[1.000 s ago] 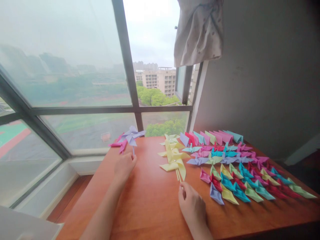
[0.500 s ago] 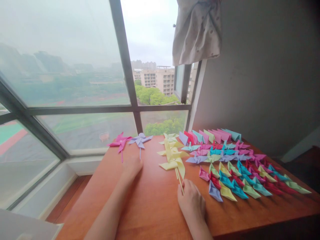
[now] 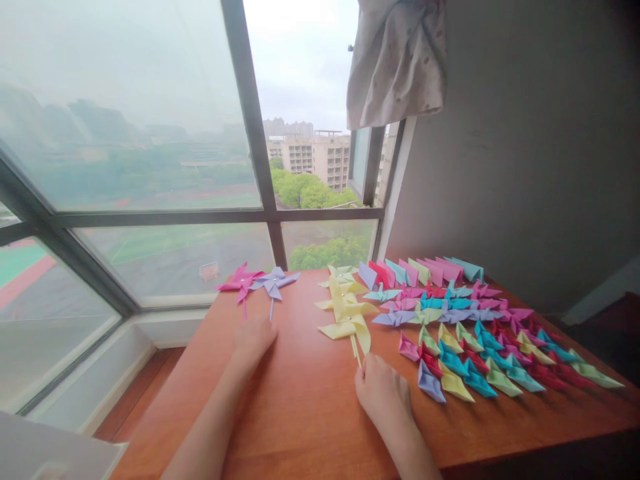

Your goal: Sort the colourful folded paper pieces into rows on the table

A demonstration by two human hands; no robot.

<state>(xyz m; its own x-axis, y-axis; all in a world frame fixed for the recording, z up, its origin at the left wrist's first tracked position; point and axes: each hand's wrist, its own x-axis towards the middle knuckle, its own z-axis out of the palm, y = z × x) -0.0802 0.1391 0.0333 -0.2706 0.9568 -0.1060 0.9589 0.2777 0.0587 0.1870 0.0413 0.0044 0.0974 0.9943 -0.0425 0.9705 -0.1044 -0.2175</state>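
My left hand (image 3: 254,343) is closed around the lower stick of a purple paper pinwheel (image 3: 275,283). Just left of that, a pink pinwheel (image 3: 241,283) overlaps it slightly, and its stick runs down behind the same hand, so I cannot tell whether it is gripped too. My right hand (image 3: 385,390) has its fingers closed on the sticks below the nearest yellow pinwheel (image 3: 347,327). Behind this one, another yellow pinwheel (image 3: 341,293) and a pale green pinwheel (image 3: 342,274) overlap in a column on the table.
Several folded paper boats (image 3: 477,377) line the right part of the wooden table (image 3: 295,420). Paper cranes (image 3: 445,303) and a back row of folded paper pieces (image 3: 430,270) lie beyond them. Windows rise behind the table, with a bunched curtain (image 3: 397,67) hanging above.
My left hand has shifted left and slightly nearer, bringing the purple pinwheel against the pink one. My right hand has slid a little up the yellow pinwheel's sticks, covering their ends.
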